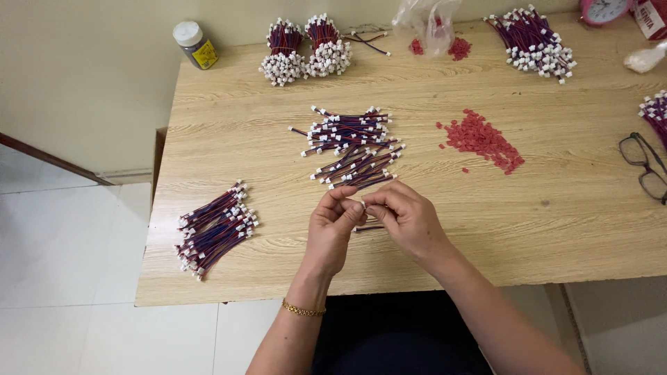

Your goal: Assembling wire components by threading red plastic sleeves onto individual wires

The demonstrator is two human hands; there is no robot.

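At six o'clock, left hand [332,226] and right hand [406,219] pinch a light, limp wire lead [368,227] (best gripped by its connector).

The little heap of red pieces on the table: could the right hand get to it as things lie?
Probably yes. The red pieces lie in the open on the table, beyond the right hand, with nothing between. That hand is pinching a short wire together with the left hand.

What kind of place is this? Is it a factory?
Probably a home work table, not a factory: piles of small wires with white plugs, a heap of red bits, and glasses lie on it. Both hands hold one wire.
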